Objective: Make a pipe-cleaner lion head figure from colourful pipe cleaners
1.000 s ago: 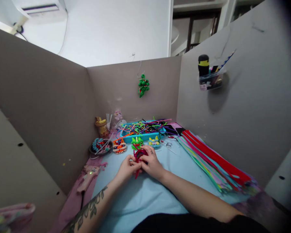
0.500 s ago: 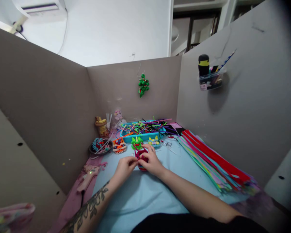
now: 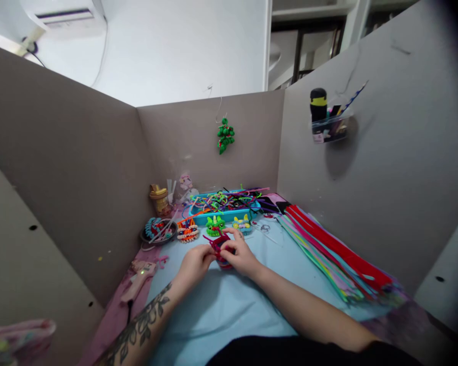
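Note:
Between my two hands is a small dark red pipe-cleaner figure [image 3: 219, 245], with loose stems sticking up from its top and some blue low on its side. My left hand [image 3: 197, 262] pinches its left edge with thumb and fingertips. My right hand [image 3: 239, 253] wraps round its right side, fingers curled over it and hiding much of it. Just behind stand finished-looking pipe-cleaner figures: a green one [image 3: 215, 226], a yellow and blue one [image 3: 242, 224] and an orange and white one [image 3: 188, 231].
A blue tray [image 3: 209, 218] of tangled pipe cleaners lies at the back. Bundled long pipe cleaners [image 3: 336, 249] run along the right. Scissors [image 3: 262, 226] lie behind my right hand. On the left are a dark bowl [image 3: 168, 236] and a pink glue gun [image 3: 139, 279]. Grey panels [image 3: 213, 168] enclose the table.
The dark red figure has turned slightly in my hands, and its loose stems now lean further left. Both hands keep their hold in nearly the same spot.

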`<control>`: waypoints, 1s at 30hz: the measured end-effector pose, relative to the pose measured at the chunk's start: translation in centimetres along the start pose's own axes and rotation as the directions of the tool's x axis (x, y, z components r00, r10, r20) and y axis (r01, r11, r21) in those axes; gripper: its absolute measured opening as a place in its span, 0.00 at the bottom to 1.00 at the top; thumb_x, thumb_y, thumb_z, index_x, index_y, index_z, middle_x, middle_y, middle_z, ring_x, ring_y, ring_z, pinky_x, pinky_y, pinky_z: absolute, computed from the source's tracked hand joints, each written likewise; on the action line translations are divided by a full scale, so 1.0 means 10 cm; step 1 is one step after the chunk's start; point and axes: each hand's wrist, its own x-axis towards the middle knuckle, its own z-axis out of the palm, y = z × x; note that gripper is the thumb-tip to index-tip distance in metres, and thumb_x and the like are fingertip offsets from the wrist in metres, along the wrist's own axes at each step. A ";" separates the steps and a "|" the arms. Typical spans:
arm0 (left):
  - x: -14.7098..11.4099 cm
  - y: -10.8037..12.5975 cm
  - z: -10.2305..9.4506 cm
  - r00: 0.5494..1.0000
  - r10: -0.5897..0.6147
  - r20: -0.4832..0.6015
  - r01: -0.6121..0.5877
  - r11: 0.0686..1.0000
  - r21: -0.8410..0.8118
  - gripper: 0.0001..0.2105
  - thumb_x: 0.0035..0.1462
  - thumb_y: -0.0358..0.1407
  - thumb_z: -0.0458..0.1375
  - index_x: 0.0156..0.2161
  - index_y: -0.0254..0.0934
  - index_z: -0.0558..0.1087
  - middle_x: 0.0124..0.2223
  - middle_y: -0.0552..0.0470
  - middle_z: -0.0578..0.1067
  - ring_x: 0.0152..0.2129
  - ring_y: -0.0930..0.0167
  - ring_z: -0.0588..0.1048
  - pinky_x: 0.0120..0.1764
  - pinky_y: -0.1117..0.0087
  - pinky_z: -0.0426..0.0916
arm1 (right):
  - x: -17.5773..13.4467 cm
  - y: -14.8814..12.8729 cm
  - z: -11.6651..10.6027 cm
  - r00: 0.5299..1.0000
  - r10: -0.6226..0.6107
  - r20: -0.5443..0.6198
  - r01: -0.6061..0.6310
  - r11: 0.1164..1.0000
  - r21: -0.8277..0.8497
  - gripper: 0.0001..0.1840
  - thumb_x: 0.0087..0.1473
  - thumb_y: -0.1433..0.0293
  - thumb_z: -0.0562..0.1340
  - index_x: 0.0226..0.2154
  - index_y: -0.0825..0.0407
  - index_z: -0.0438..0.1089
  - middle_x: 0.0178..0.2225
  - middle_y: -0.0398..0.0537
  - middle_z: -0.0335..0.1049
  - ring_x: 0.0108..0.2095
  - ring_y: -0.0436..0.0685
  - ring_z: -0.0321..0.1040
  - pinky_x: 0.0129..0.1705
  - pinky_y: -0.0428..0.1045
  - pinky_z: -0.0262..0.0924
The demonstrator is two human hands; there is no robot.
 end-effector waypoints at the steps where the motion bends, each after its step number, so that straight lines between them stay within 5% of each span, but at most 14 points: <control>1: 0.01 -0.01 0.00 1.000 -0.015 0.000 0.015 0.999 -0.034 0.05 0.53 0.33 0.55 0.30 0.36 0.73 0.29 0.52 0.76 0.26 0.71 0.71 0.30 0.73 0.62 | 0.00 0.01 -0.01 1.000 0.029 -0.004 -0.029 1.000 0.006 0.05 0.46 0.74 0.62 0.23 0.51 0.73 0.51 0.49 0.58 0.55 0.60 0.53 0.57 0.55 0.46; 8: 0.04 -0.09 0.03 0.993 -0.069 -0.092 0.058 0.992 -0.112 0.09 0.53 0.38 0.55 0.29 0.35 0.74 0.27 0.51 0.73 0.25 0.72 0.70 0.30 0.73 0.62 | 0.02 0.05 -0.03 0.998 0.064 -0.011 -0.064 0.998 -0.007 0.03 0.46 0.72 0.62 0.24 0.51 0.72 0.51 0.50 0.58 0.55 0.60 0.53 0.57 0.54 0.46; 14: 0.05 -0.13 0.06 0.990 -0.116 -0.084 0.105 0.986 -0.129 0.11 0.51 0.35 0.56 0.40 0.35 0.73 0.23 0.57 0.67 0.20 0.74 0.65 0.26 0.74 0.58 | 0.01 0.07 -0.02 0.999 0.032 0.038 -0.032 0.999 -0.006 0.03 0.46 0.74 0.61 0.24 0.52 0.71 0.50 0.50 0.59 0.55 0.59 0.54 0.56 0.55 0.47; 21: 0.05 -0.10 0.04 1.000 -0.021 -0.004 0.020 0.985 -0.169 0.07 0.53 0.33 0.55 0.32 0.35 0.75 0.30 0.50 0.72 0.28 0.71 0.69 0.32 0.72 0.62 | 0.03 0.10 -0.06 0.993 0.058 0.098 -0.067 0.993 0.096 0.03 0.46 0.74 0.61 0.24 0.51 0.70 0.52 0.50 0.58 0.55 0.59 0.55 0.57 0.55 0.47; 30: 0.02 0.00 0.04 0.994 -0.061 -0.091 0.061 0.998 0.008 0.08 0.52 0.30 0.52 0.23 0.35 0.67 0.25 0.53 0.66 0.24 0.72 0.65 0.27 0.73 0.56 | 0.07 0.24 0.01 0.987 0.124 0.103 -0.136 0.984 0.116 0.02 0.46 0.72 0.61 0.26 0.52 0.70 0.51 0.52 0.58 0.55 0.61 0.56 0.58 0.57 0.47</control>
